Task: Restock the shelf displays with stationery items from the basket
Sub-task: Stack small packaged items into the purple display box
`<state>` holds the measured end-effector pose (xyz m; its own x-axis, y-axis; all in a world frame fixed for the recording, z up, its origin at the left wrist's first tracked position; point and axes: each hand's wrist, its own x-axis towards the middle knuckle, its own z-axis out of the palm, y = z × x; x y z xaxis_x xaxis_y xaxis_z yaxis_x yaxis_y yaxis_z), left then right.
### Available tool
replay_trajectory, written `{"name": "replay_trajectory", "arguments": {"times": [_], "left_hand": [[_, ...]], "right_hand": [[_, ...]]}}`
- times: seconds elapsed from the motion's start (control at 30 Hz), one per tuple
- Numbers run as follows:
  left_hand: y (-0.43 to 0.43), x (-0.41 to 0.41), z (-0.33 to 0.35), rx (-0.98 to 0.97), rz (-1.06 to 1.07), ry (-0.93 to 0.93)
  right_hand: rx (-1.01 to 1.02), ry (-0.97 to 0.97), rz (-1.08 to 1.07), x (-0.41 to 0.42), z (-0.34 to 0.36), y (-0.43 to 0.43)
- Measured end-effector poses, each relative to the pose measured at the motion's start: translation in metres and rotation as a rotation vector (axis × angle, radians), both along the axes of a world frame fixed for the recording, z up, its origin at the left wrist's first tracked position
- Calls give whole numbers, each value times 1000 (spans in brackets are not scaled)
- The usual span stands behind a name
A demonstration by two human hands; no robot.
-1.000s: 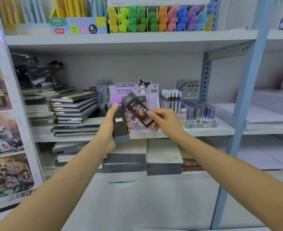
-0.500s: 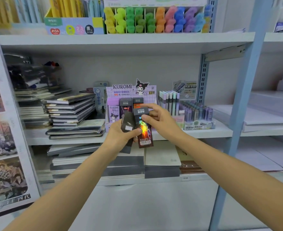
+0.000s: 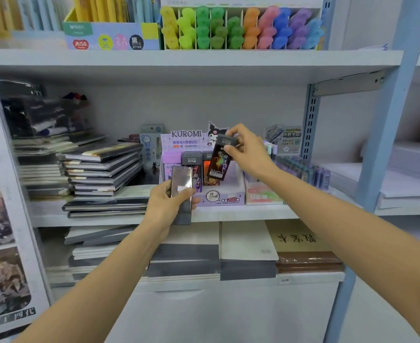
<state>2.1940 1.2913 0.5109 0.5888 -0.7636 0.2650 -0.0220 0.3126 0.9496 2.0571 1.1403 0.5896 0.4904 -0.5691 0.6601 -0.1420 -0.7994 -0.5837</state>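
Right hand (image 3: 247,154) pinches a dark lead-refill case (image 3: 219,163) by its top end, fingers and thumb curled round it. The case is tilted, with its lower end over the purple Kuromi display box (image 3: 228,195) on the middle shelf (image 3: 260,212). Left hand (image 3: 165,207) grips a second dark case (image 3: 181,185) upright, in front of the box's left side. Similar cases stand inside the box.
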Motion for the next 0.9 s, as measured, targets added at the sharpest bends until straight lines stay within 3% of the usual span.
{"name": "replay_trajectory", "arguments": {"times": [0.43,0.7,0.9], "left_hand": [[-8,12,-15,-1,10,-17],[-11,16,-19,14,13,-31],[-11,16,-18,43,22,-62]], "right_hand": [[-81,255,-28,23,-13,-14],[-169,144,-104,40,-27,-16],[-259,194,-191,41,-35,-18]]}}
